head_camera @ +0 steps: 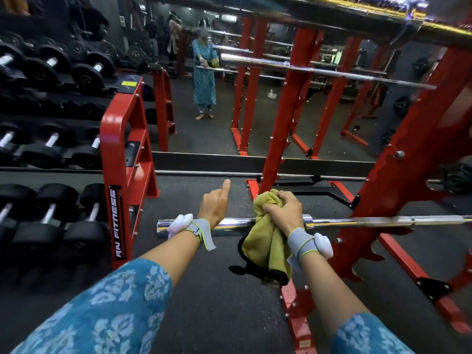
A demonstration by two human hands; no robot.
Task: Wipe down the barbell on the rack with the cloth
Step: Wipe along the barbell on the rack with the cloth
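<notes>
The chrome barbell [383,222] lies across the low hooks of the red rack [413,159], and its thick left sleeve [235,224] points toward the dumbbells. My right hand [282,209] grips a bunched olive-green cloth [263,247] wrapped over the sleeve, just left of the collar. The cloth's loose end hangs below the bar. The wrist of my left hand [213,206] rests on the sleeve near its left end. Its fingers are curled under beyond the bar and its thumb sticks out straight. Both wrists carry grey straps with white sensors.
A red dumbbell rack [122,154] full of black dumbbells stands close on the left. A second barbell [332,71] sits higher on the rack. A wall mirror [255,98] ahead reflects a person and the rack. Black rubber flooring [217,302] lies below.
</notes>
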